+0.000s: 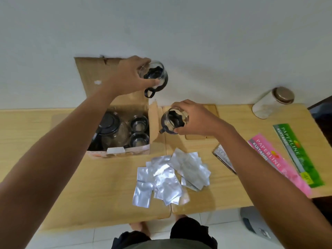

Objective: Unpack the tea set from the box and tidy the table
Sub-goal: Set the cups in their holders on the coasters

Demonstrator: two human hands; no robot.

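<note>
An open cardboard box [118,153] stands on the wooden table [100,186] near the wall. Inside it lie a glass teapot [115,133] with a black lid and two glass cups [139,132]. My left hand [125,76] holds a glass cup with a black holder [158,76] up above the box's back flap. To the right of the box, my right hand [192,117] grips a second glass cup with a black holder [170,123] just above the table.
Several silver foil sachets [168,178] lie scattered at the table's front. A pink receipt book [280,164], a green one [298,155] and a dark booklet [224,159] lie on the right. A jar with a metal lid [273,103] stands at the back right corner.
</note>
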